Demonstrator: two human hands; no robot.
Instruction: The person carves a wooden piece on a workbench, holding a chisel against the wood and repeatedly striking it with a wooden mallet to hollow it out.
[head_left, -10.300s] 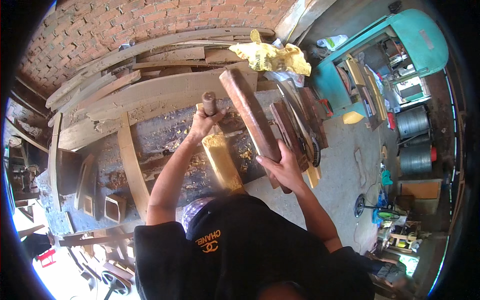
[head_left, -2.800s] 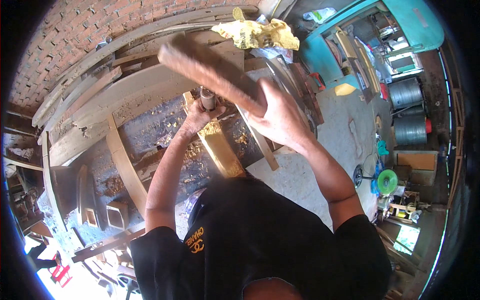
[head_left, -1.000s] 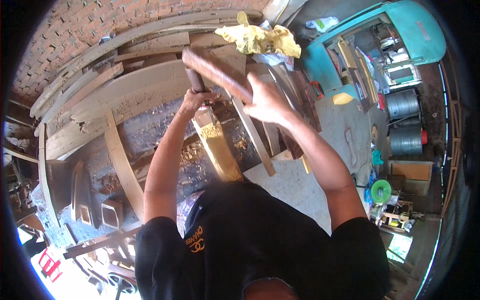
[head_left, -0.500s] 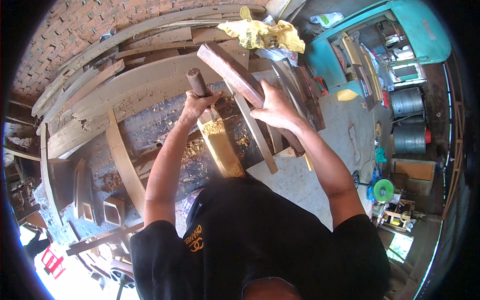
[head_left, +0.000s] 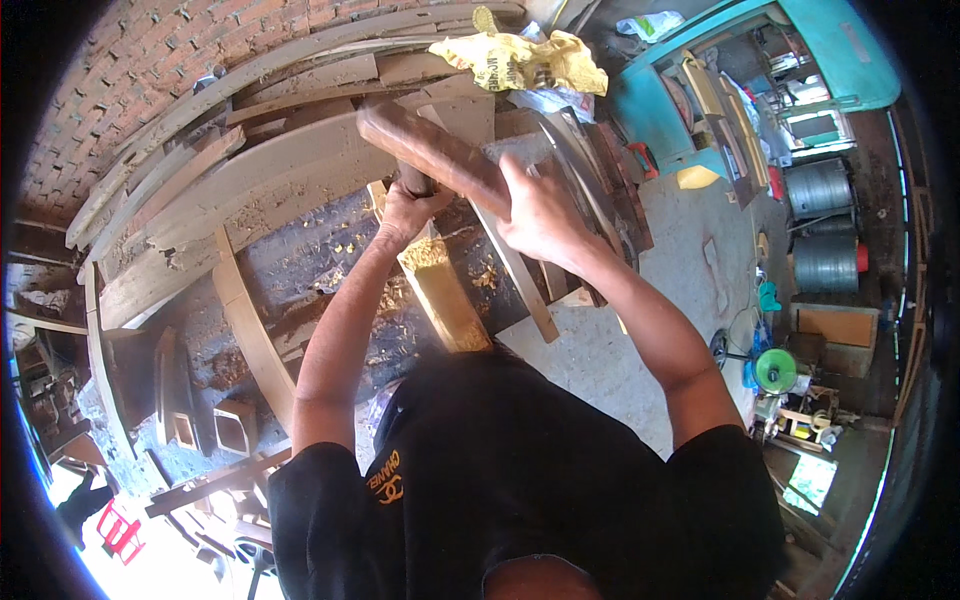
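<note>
My right hand [head_left: 543, 218] is wrapped round a thick brown wooden mallet [head_left: 435, 152], a bar-like club whose far end is smeared by motion. The mallet lies across the top of a chisel's round dark handle [head_left: 415, 180]; whether they touch I cannot tell. My left hand [head_left: 405, 214] grips that handle upright, and the blade below is hidden. Just nearer than my left fist lies a pale yellow wooden block [head_left: 443, 300], running toward my body, its far part rough with chips.
Wood shavings litter the dark work surface [head_left: 310, 240]. Long curved boards [head_left: 280, 185] lean toward the brick wall [head_left: 140, 110]. A yellow bag [head_left: 525, 62] sits at the far side. On the right are a teal machine [head_left: 640, 110], metal drums [head_left: 820, 190] and a green fan [head_left: 775, 370].
The mallet has swung left and down over the chisel handle, which it now partly covers. My left hand has moved slightly right and nearer, still gripping the chisel.
</note>
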